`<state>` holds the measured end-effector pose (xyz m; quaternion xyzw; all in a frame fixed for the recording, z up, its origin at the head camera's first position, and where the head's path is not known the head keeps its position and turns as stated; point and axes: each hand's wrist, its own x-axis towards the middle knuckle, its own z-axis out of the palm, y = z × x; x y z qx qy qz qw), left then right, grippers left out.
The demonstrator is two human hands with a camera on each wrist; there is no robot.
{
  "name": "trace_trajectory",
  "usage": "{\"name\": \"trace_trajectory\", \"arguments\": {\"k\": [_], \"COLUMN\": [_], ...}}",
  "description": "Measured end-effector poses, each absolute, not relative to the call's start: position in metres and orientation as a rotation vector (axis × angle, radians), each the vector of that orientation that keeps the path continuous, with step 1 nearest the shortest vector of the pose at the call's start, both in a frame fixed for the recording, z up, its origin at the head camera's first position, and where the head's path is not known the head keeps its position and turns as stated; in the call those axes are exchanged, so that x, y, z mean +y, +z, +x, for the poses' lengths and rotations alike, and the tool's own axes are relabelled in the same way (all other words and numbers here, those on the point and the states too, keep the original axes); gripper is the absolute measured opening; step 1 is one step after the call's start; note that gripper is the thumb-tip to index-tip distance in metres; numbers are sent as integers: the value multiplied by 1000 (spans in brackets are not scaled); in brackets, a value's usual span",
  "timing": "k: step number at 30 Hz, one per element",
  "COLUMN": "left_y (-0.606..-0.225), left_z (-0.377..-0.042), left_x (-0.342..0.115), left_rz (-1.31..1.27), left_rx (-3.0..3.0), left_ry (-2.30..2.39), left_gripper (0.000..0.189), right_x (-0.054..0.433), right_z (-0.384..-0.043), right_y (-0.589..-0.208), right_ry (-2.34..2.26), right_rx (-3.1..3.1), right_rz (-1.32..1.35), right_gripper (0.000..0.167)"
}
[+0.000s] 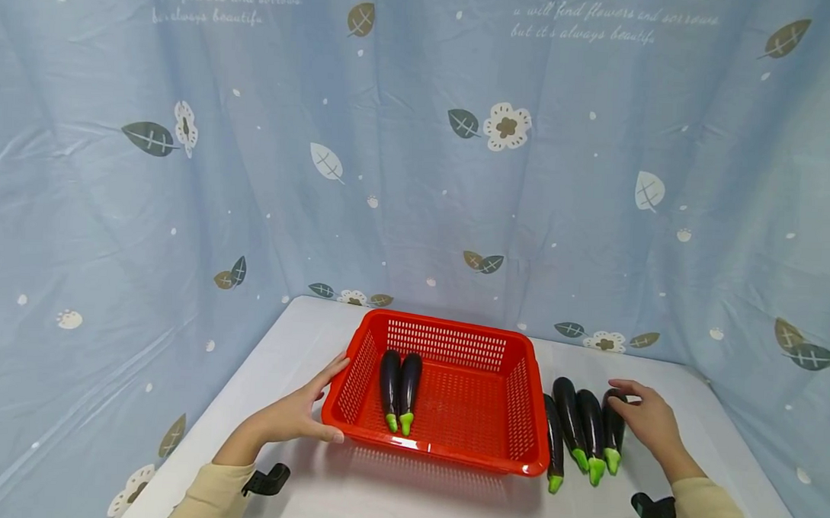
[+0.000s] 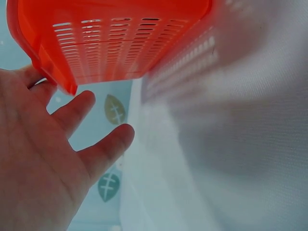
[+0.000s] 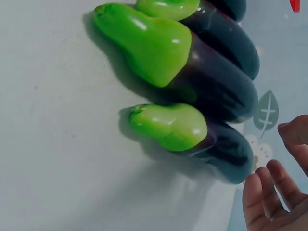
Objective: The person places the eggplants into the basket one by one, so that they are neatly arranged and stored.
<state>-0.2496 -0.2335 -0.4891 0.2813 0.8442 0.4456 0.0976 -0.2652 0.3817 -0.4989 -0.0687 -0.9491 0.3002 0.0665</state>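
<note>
Left hand relaxed, fingers spread at the red basket's left rim. Right hand loose, gripping nothing, by the rightmost eggplant (contact: can't tell). Two eggplants in basket, four on table alongside.

"What's on the white bench?"
"A red basket with two eggplants inside. Four more eggplants lie just right of it."
"Where's the left hand?"
"At the basket's left rim. The right hand is at the far end of the rightmost eggplant."
"Behind?"
"A blue leaf-print curtain."
</note>
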Motion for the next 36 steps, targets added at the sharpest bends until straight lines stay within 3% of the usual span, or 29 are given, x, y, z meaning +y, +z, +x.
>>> {"name": "trace_trajectory", "arguments": {"k": [36], "left_y": [-485], "left_z": [-248], "left_x": [-231], "left_rz": [788], "left_rx": [2478], "left_ry": [1328], "left_gripper": [119], "right_x": [387], "right_z": [-262], "right_y": [-512], "right_ry": [1005], "right_rx": [-2951], "right_rz": [-334], "right_gripper": [60]}}
